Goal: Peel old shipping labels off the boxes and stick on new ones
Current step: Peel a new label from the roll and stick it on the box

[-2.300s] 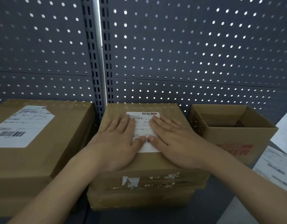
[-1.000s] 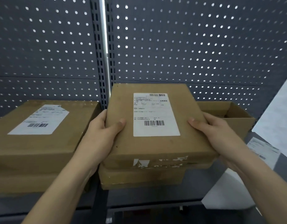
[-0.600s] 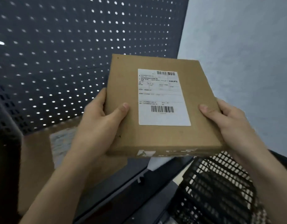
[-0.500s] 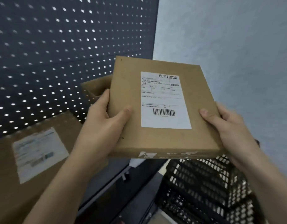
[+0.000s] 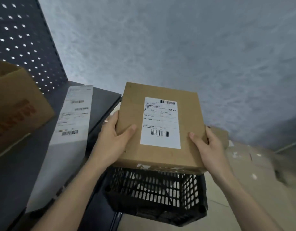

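Grey textured wall (image 5: 177, 47) fills most of my view, with the dark pegboard (image 5: 19, 44) back of the shelving off to my left and the shelf (image 5: 102, 100) running out below it. I hold the box (image 5: 132, 105) out in front of me, clear of the shelf and directly above a black slatted crate (image 5: 154, 189) that sits on the floor (image 5: 227, 214). My left hand (image 5: 114, 140) grips its left edge and my right hand (image 5: 209, 147) its right edge. Each thumb lies flat on top and the fingers are wrapped out of sight underneath, so the box stays level and neither thumb covers the print. The white label (image 5: 160, 122) lies flat and whole on the top face, barcodes showing. I take that to mean this box is finished and I am carrying it off to set down. White scraps cling to the front face, probably leftovers of old tape or label. A long sheet of labels (image 5: 72, 117) lies on the shelf to my left, near an open carton (image 5: 15, 104) with red print, both within reach for the next box. More cardboard boxes (image 5: 254, 164) lie blurred on the floor to my right. I cannot tell whether this one belongs there or in the crate.
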{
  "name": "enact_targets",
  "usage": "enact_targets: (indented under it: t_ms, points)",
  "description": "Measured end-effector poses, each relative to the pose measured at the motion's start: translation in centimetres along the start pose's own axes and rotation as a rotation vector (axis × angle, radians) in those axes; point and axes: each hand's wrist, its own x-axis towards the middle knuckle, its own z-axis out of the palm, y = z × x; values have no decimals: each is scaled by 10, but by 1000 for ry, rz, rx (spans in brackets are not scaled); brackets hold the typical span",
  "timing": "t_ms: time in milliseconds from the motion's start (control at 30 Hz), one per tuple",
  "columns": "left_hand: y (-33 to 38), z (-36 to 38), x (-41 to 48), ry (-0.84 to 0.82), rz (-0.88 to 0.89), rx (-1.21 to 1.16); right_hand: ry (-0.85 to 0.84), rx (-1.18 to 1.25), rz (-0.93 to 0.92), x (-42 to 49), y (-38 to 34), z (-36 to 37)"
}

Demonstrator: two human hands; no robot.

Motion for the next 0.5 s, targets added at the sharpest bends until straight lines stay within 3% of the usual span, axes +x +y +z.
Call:
enact_targets:
  t_ms: [500]
  points:
    - [-170, 66, 92, -171, -329, 109, -38, -228, 321, 72, 166, 17]
